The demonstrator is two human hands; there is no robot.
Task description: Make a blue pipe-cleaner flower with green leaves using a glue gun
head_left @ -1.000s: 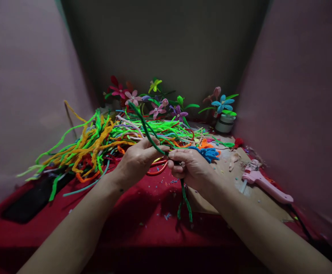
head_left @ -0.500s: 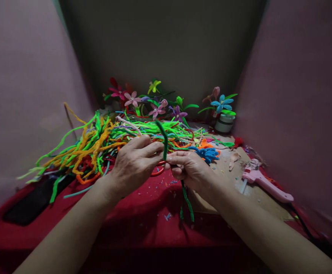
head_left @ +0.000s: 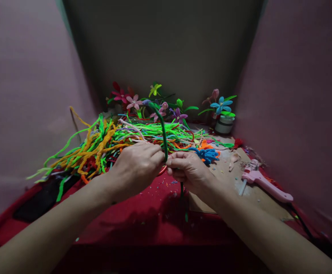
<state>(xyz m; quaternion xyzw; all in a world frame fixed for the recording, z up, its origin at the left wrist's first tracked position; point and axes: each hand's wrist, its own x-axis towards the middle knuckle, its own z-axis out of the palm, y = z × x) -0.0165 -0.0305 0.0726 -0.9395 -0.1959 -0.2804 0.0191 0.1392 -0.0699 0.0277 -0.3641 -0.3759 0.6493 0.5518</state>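
Observation:
A dark green pipe cleaner rises in a curve from between my two hands, its upper end bent to the left. My left hand is closed at the base of that curve, with its fingertips mostly hidden behind the back of the hand. My right hand pinches the pipe cleaner with thumb and forefinger, right beside the left fingers. Below the right hand a short green end hangs down. Behind the hands lies a heap of bright pipe cleaners, mostly green, with orange ones at the left.
A pink glue gun rests on cardboard at the right. Blue looped pipe cleaners lie near my right hand. Pipe-cleaner flowers and a small jar stand at the back. A black flat object lies at left on red cloth.
More of the green pipe cleaner now stands above my hands, and its top curves left. Less of it hangs below my right hand. My left wrist has turned and its forearm lies lower.

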